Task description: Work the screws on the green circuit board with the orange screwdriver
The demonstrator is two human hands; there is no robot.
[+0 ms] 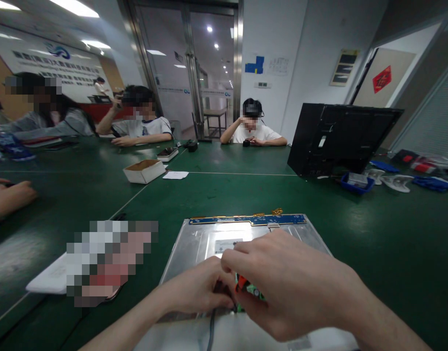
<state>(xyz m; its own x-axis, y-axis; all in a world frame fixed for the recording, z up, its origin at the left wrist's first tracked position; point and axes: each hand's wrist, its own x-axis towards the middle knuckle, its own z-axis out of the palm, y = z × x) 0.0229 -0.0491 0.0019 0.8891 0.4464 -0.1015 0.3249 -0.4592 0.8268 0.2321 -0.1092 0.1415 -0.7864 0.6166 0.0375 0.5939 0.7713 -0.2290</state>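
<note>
A silver metal display panel (187, 248) lies on the green table before me, with a long blue circuit strip (227, 221) along its far edge. Over the near part of the panel, my left hand (205, 287) is closed with fingertips pressed together. A dark cable (211, 331) runs out from under those fingers towards me. My right hand (285, 280) is curled close against the left, its fingertips bent down over a small green circuit board (256, 291). A red-orange piece (241, 282) shows between the hands; what the right fingers pinch is hidden.
A large black monitor (344, 139) stands at the right, beside a blue tray (357, 183). Blurred-out items (110, 263) and a white case (48, 278) lie to my left. Farther off sits an open white box (145, 171). Several people sit around the table; one person's hand (15, 197) rests at far left.
</note>
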